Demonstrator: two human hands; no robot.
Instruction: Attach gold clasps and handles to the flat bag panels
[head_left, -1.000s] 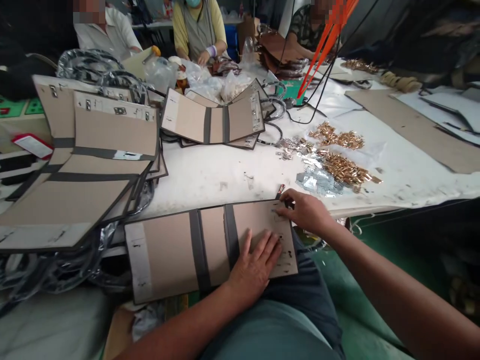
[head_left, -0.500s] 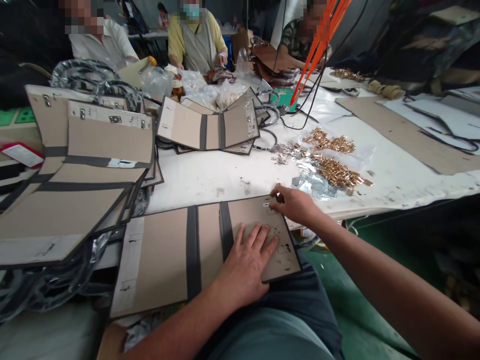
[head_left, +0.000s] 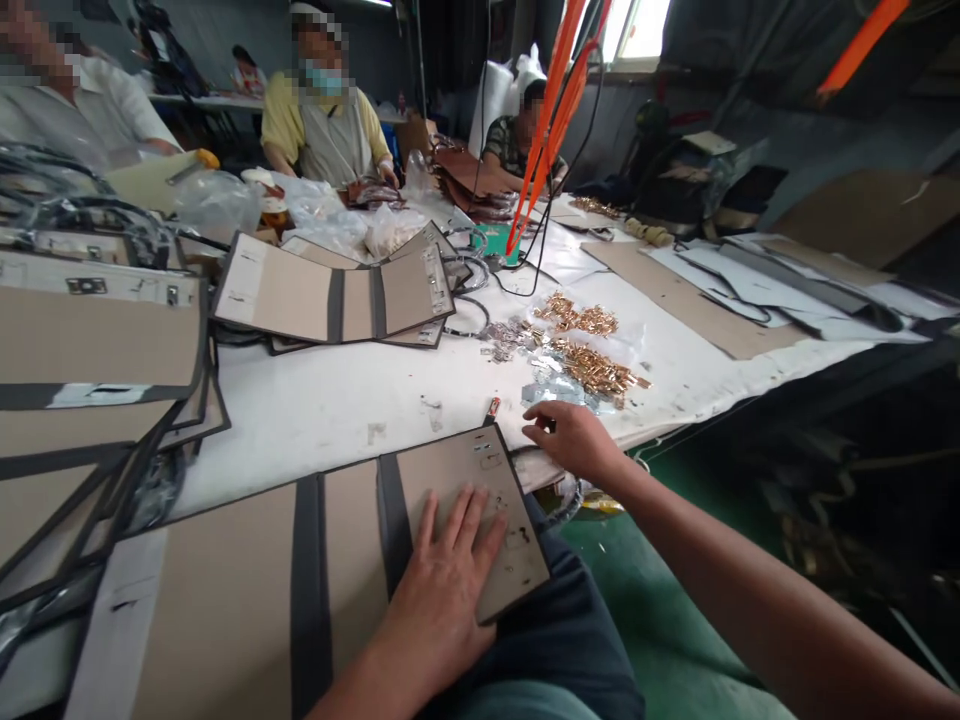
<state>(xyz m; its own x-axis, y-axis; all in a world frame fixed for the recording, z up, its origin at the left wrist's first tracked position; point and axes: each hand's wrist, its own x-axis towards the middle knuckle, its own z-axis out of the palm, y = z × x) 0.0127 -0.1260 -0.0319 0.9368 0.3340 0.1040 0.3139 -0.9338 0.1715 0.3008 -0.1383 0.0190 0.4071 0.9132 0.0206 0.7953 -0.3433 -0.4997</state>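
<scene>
Head view: left hand point(head_left: 450, 585), grip spread flat, should pin the board point(head_left: 450, 465) firmly while right hand point(head_left: 574, 440), grip loosely apart, hovers near brass fittings point(head_left: 596, 368).

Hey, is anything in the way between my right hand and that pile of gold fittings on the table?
Nothing upright blocks it. The right hand hovers at the edge of the white table; only loose silver pieces lie flat before the gold fittings.

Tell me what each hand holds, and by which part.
The left hand lies flat on the cardboard panel, gripping nothing. The right hand is beside its corner, fingers curled; whether they pinch anything cannot be told.
</scene>
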